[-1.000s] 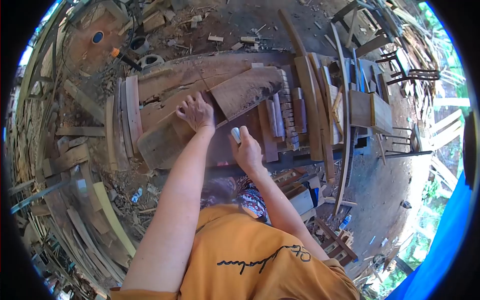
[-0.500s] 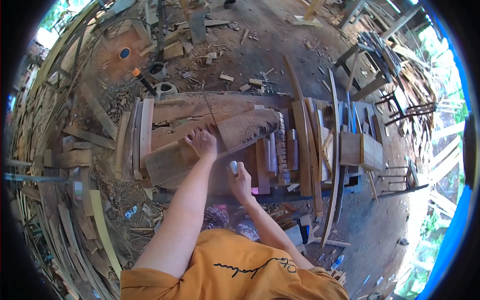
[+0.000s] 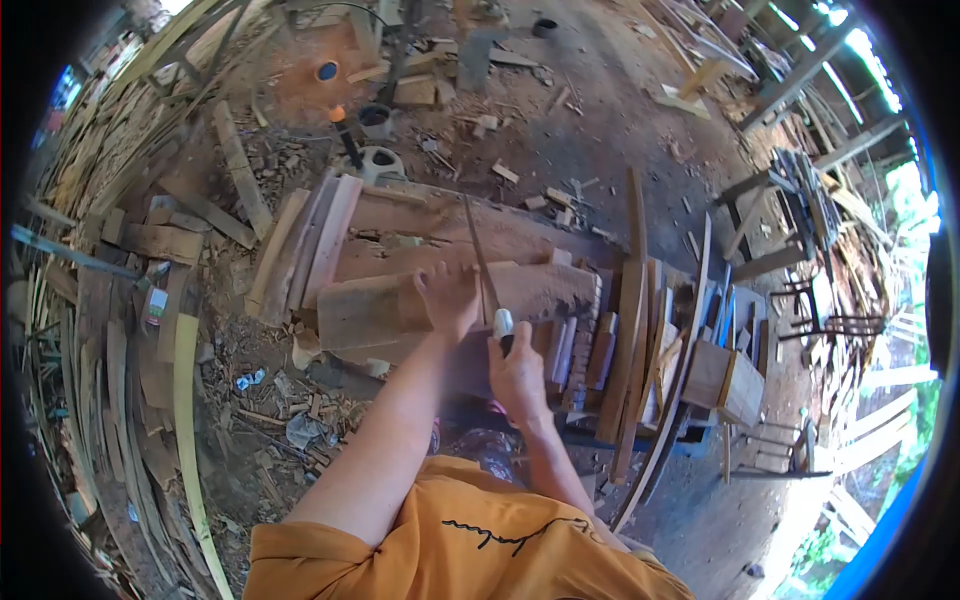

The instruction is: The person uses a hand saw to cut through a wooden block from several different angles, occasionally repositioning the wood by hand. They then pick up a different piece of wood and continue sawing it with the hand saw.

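A wide brown plank [image 3: 375, 310] lies across the workbench, its long side slanting slightly. My left hand [image 3: 448, 297] rests on top of it with fingers spread. In my right hand [image 3: 518, 380] is the pale handle of a handsaw [image 3: 481, 248], held at the plank's near edge. Its narrow, dark blade points away from me across the plank, just right of my left hand. My right fingers are wrapped around the handle and partly hidden.
Loose boards [image 3: 330, 235] lie at the bench's left end, with more long strips [image 3: 628, 330] on the right. A wooden block [image 3: 708, 372] sits at the far right. Behind the bench stands a pale plastic stool [image 3: 380, 162]. Wood scraps litter the floor; stacked timber [image 3: 120, 400] lines the left.
The saw handle and my right hand have moved forward, closer to the plank's near edge. My left hand stays on the plank. The whole view has turned, shifting the bench rightward.
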A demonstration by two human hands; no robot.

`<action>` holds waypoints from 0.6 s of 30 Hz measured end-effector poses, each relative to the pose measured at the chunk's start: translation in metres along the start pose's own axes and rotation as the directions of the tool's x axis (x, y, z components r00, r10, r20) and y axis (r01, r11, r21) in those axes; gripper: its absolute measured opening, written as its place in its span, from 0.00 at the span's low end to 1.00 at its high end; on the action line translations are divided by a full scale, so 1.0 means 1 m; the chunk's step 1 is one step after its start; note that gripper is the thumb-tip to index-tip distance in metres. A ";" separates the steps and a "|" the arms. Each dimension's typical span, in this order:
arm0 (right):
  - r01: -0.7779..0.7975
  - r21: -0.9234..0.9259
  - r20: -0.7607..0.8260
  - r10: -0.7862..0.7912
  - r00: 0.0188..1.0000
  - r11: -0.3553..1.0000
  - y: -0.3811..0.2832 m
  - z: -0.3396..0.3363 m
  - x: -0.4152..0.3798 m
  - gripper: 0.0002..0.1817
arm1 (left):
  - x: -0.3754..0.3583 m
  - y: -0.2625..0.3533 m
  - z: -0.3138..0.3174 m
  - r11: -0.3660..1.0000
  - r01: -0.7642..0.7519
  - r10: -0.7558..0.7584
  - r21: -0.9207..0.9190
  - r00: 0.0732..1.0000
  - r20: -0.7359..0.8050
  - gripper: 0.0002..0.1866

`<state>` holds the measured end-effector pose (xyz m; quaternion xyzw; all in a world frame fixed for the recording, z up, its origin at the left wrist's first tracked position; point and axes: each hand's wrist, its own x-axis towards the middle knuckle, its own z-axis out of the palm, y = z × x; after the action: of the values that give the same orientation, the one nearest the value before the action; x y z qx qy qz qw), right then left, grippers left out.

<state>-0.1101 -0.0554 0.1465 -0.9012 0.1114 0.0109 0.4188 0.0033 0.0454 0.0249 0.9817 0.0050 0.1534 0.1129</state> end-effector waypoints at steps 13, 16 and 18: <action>0.196 0.427 -0.320 -0.055 0.946 0.883 0.093 -0.044 -0.044 0.11 | 0.016 -0.017 -0.015 0.996 0.038 -0.010 -0.086 0.955 0.297 0.31; 0.148 0.531 -0.337 0.048 0.940 0.834 0.117 -0.062 -0.051 0.11 | 0.040 -0.038 -0.020 0.985 -0.009 0.114 -0.175 0.790 0.602 0.40; 0.138 0.465 -0.395 0.066 0.916 0.874 0.139 -0.070 -0.054 0.12 | 0.050 -0.044 -0.027 0.966 -0.098 0.244 -0.237 0.640 0.728 0.48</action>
<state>-0.1972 -0.1849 0.0940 -0.7525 0.1764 -0.2092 0.5991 0.0438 0.0963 0.0550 0.9387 -0.1488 -0.2564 0.1759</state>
